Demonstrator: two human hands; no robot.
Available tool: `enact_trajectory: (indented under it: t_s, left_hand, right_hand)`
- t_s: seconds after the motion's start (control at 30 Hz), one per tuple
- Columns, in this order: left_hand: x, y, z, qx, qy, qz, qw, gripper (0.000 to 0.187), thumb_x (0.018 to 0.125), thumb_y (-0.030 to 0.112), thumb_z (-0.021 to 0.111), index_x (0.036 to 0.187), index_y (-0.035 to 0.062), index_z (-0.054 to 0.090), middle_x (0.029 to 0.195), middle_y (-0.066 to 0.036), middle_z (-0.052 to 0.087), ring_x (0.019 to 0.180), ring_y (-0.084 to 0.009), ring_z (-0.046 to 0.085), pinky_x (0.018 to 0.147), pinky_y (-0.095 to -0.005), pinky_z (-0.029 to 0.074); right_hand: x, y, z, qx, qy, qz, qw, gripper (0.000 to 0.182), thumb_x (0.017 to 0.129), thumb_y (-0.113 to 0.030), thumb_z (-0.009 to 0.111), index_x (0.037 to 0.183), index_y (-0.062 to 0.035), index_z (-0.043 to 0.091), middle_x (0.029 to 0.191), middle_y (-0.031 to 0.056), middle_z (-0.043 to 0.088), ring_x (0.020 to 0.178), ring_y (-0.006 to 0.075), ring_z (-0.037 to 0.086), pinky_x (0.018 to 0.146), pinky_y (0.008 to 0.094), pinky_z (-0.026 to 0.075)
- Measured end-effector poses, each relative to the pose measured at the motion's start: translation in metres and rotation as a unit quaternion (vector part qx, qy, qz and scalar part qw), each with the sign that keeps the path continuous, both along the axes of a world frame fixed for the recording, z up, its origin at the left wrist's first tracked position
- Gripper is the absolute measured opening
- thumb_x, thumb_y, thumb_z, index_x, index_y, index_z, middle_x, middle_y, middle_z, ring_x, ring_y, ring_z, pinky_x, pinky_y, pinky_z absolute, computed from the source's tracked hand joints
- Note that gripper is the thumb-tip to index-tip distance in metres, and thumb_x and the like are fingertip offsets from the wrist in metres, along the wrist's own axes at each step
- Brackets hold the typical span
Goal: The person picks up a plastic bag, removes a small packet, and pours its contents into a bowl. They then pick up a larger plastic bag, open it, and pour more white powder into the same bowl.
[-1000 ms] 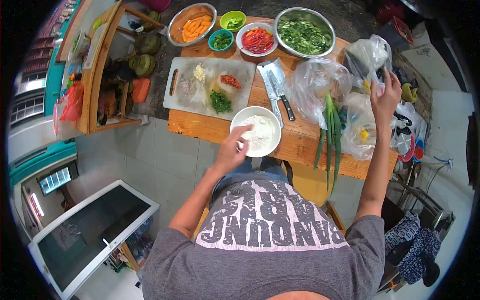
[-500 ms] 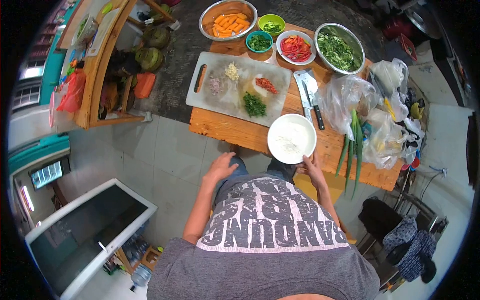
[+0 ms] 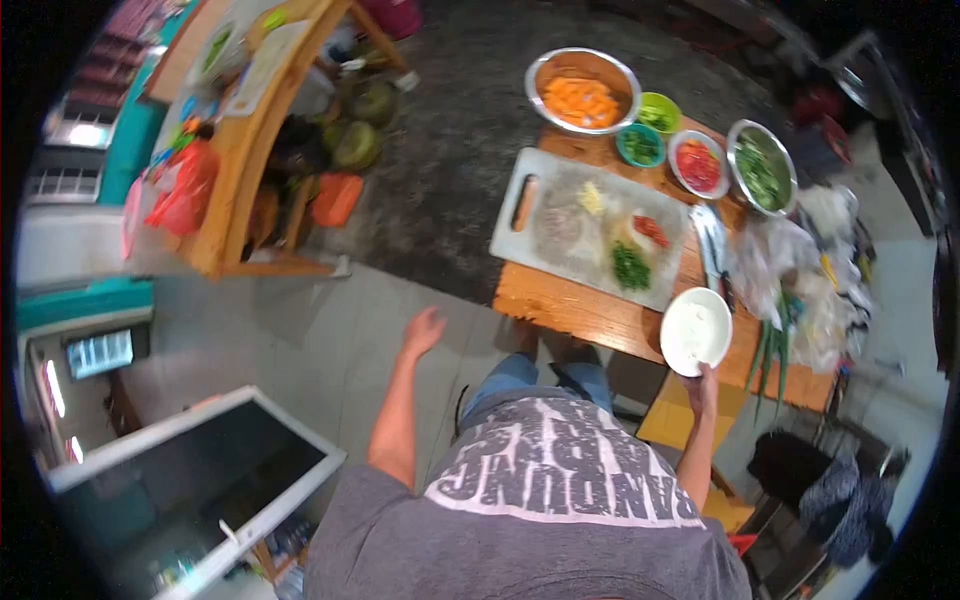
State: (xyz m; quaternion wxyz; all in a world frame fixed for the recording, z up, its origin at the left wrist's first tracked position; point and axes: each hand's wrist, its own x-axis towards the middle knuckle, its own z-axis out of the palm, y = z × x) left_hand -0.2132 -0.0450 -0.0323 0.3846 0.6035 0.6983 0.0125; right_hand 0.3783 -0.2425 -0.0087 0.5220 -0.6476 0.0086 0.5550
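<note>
My right hand [image 3: 702,378] grips the near rim of a white bowl [image 3: 696,332] with a little white stuff in it, at the table's front edge. My left hand [image 3: 425,330] hangs over the floor, left of the table, holding nothing, its fingers blurred but apart. On the grey cutting board [image 3: 570,255] lie small piles of chopped green herbs [image 3: 631,266], chopped red chilli [image 3: 651,231], pale yellow bits [image 3: 591,198] and faint purplish bits [image 3: 562,222]. A cleaver [image 3: 706,240] and a black-handled knife [image 3: 727,290] lie right of the board.
Behind the board stand a steel bowl of carrots [image 3: 583,102], small green bowls, a bowl of red slices [image 3: 698,165] and a steel bowl of greens [image 3: 762,168]. Plastic bags [image 3: 775,260] and spring onions [image 3: 768,355] lie at right. A wooden shelf [image 3: 265,150] stands left.
The view has swung left, so the table sits further right. My left hand has moved out away from my thigh. My right hand still holds the white bowl, which now looks tilted.
</note>
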Motion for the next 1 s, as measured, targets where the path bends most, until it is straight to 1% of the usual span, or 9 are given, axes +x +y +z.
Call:
enact_trajectory:
  t_s: [0.07,0.13,0.17,0.27,0.47,0.53,0.67,0.8,1.0]
  left_hand:
    - [-0.055,-0.014,-0.049,-0.064,0.008,0.082,0.995,0.045,0.083,0.025,0.063,0.122,0.0032,0.056,0.118,-0.018,0.061,0.107,-0.0298,0.06,0.089,-0.0391,0.048]
    - [-0.095,-0.046,-0.074,-0.11,-0.05,0.228,0.966,0.038,0.084,0.017,0.06,0.119,0.0031,0.057,0.106,-0.016,0.066,0.092,-0.0219,0.063,0.079,-0.0344,0.05]
    - [-0.128,-0.063,-0.112,-0.124,-0.008,0.198,0.972,0.035,0.085,0.015,0.059,0.117,0.0027,0.056,0.099,-0.013,0.065,0.084,-0.0215,0.063,0.075,-0.0338,0.05]
    - [-0.147,-0.1,-0.128,-0.265,-0.085,0.268,0.923,0.03,0.086,0.017,0.059,0.113,0.004,0.057,0.091,-0.007,0.064,0.08,-0.0184,0.063,0.064,-0.0338,0.05]
    - [-0.097,-0.112,-0.125,-0.338,-0.035,0.129,0.931,0.037,0.088,0.018,0.057,0.122,0.0061,0.054,0.1,-0.006,0.064,0.079,-0.0167,0.062,0.059,-0.0307,0.05]
    - [-0.069,-0.096,-0.108,-0.269,-0.072,0.187,0.942,0.038,0.087,0.019,0.057,0.123,0.0058,0.055,0.097,-0.007,0.065,0.081,-0.0171,0.063,0.064,-0.0308,0.05]
    - [-0.057,-0.052,-0.128,-0.098,-0.042,-0.001,0.994,0.041,0.09,0.022,0.057,0.126,0.005,0.053,0.107,-0.008,0.062,0.086,-0.017,0.062,0.067,-0.0303,0.049]
    - [-0.001,-0.013,-0.066,-0.118,-0.124,0.085,0.982,0.044,0.092,0.027,0.057,0.129,0.0058,0.051,0.114,-0.009,0.059,0.095,-0.0178,0.06,0.075,-0.0308,0.049]
    - [0.048,0.032,-0.038,-0.12,-0.215,0.167,0.955,0.053,0.093,0.034,0.055,0.138,0.0099,0.041,0.132,-0.01,0.05,0.116,-0.0221,0.052,0.089,-0.0345,0.045]
  right_hand:
    - [-0.003,-0.008,-0.013,0.001,-0.011,-0.041,0.999,0.054,0.088,-0.017,0.045,0.138,-0.0029,0.03,0.131,0.0184,0.048,0.118,0.031,0.052,0.092,0.0473,0.05]
    - [-0.032,-0.018,-0.01,0.031,-0.043,-0.119,0.992,0.056,0.087,-0.016,0.048,0.138,-0.0034,0.029,0.133,0.018,0.046,0.119,0.0317,0.05,0.091,0.0476,0.05]
    - [-0.045,-0.026,-0.008,0.035,-0.042,-0.15,0.987,0.056,0.086,-0.016,0.049,0.138,-0.004,0.029,0.133,0.0175,0.045,0.118,0.0315,0.051,0.091,0.048,0.051]
    - [-0.065,-0.031,-0.008,0.066,-0.056,-0.221,0.971,0.057,0.086,-0.015,0.052,0.137,-0.0054,0.029,0.133,0.0175,0.044,0.115,0.0323,0.052,0.091,0.0487,0.051]
    - [-0.045,-0.037,-0.044,0.111,-0.046,-0.319,0.94,0.057,0.085,-0.01,0.05,0.137,-0.004,0.027,0.131,0.0209,0.044,0.112,0.0374,0.052,0.094,0.0507,0.05]
    - [-0.032,-0.039,-0.061,0.117,-0.047,-0.345,0.93,0.056,0.085,-0.01,0.049,0.136,-0.0016,0.027,0.13,0.0212,0.044,0.112,0.0379,0.052,0.095,0.0508,0.05]
    - [-0.01,-0.042,-0.088,0.14,0.005,-0.376,0.916,0.056,0.085,-0.012,0.048,0.136,-0.0039,0.028,0.128,0.0195,0.045,0.114,0.0359,0.051,0.09,0.0519,0.053]
    - [-0.008,-0.028,-0.067,0.138,-0.033,-0.377,0.915,0.048,0.091,-0.014,0.047,0.133,0.0022,0.031,0.125,0.0215,0.043,0.112,0.0358,0.05,0.096,0.0498,0.05]
    - [-0.021,-0.029,-0.076,0.176,0.083,-0.309,0.931,0.07,0.091,-0.039,0.056,0.143,-0.0092,0.021,0.142,0.0145,0.032,0.118,0.0339,0.046,0.093,0.0487,0.05]
